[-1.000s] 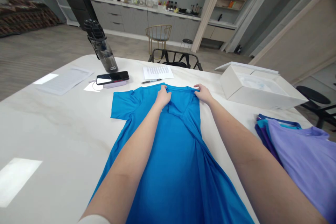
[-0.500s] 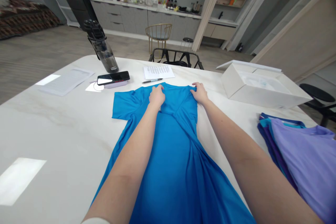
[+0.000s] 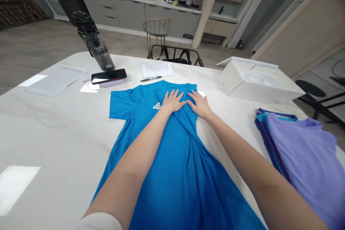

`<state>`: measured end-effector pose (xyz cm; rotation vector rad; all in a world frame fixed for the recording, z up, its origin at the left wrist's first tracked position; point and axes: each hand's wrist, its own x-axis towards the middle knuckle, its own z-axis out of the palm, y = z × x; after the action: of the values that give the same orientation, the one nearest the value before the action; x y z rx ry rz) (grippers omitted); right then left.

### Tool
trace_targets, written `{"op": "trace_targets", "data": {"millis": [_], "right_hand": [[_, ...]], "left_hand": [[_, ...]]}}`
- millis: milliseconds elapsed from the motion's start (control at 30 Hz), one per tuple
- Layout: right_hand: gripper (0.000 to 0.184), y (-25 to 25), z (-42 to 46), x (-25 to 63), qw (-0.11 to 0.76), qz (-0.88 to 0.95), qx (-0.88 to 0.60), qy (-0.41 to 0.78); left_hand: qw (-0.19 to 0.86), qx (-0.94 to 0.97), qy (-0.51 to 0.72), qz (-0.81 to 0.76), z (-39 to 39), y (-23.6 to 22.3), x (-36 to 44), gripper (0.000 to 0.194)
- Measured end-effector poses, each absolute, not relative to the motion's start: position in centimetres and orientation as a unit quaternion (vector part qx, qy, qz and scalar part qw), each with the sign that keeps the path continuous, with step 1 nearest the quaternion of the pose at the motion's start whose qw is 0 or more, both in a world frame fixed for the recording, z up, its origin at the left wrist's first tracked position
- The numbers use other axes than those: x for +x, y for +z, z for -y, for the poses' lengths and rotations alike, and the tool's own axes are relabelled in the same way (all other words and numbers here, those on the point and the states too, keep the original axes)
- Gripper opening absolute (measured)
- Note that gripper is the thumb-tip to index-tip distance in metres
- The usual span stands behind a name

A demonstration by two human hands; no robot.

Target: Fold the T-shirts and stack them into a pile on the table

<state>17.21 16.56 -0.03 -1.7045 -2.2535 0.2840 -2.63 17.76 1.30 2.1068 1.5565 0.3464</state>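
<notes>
A blue T-shirt (image 3: 167,158) lies on the white table, its collar end away from me and its lower part running off the bottom of the view. Its left sleeve is spread out flat; on the right side the fabric is folded inward, with creases fanning down. White lettering shows on the chest, partly covered by my arm. My left hand (image 3: 173,102) rests flat on the upper chest with fingers spread. Close beside it, my right hand (image 3: 199,105) presses on the folded right edge near the shoulder, its fingers apart too.
Folded clothes with a lilac shirt (image 3: 299,143) on top lie at the right. Behind them stands an open white box (image 3: 258,93). Across the back are a pen (image 3: 151,78), a printed sheet (image 3: 157,70), a phone (image 3: 109,76) and a dark water bottle (image 3: 98,50).
My left hand has let go of its pinch, moved right and flattened on the shirt. My right hand has shifted slightly inward and down from the shoulder corner. The chest lettering has come into view.
</notes>
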Motion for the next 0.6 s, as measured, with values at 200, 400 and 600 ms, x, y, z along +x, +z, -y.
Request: {"op": "trace_targets", "data": {"millis": [200,400,600], "right_hand": [[0.057,0.5,-11.3,17.2,0.125,0.783,-0.597,0.122],[0.061,0.1,-8.9,16.9,0.105,0.786,-0.603,0.083],[0.061,-0.2,-9.3,16.7,0.094,0.786,-0.608,0.065]], "left_hand": [[0.200,0.785,0.100,-0.577,-17.8,0.5,-2.3,0.069],[0.184,0.790,0.084,-0.579,-17.7,0.4,-2.3,0.070],[0.154,0.799,0.109,-0.570,-17.1,0.0,-2.4,0.069]]}}
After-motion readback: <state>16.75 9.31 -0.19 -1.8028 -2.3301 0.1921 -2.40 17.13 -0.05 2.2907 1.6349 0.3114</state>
